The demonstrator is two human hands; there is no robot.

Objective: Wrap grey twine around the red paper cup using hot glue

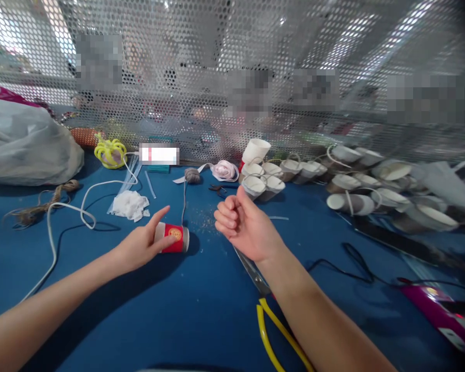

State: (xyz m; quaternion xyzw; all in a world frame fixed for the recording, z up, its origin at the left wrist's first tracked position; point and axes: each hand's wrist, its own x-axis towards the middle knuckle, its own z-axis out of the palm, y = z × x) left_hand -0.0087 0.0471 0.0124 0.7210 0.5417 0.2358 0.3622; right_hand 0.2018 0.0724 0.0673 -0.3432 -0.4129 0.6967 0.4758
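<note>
My left hand (139, 247) holds a paper cup (183, 239) lying on its side, the thumb across its red band with a gold emblem and the index finger pointing away. A thin grey yarn runs from the cup back to a small grey yarn ball (192, 175). To the right, my right hand (248, 227) is raised above the table with the fingers curled in and the thumb up; whatever it may hold is hidden. Beneath that wrist lie scissors (264, 305) with yellow handles, partly covered by the forearm.
Paper cups with cord handles (356, 181) crowd the right back. A white cable (54, 248) loops across the left, near a bag of white scraps (130, 205). Small pliers (219, 189), a pink ribbon roll (225, 170) and a purple power strip (437, 315) lie around. Perforated metal (201, 62) stands behind.
</note>
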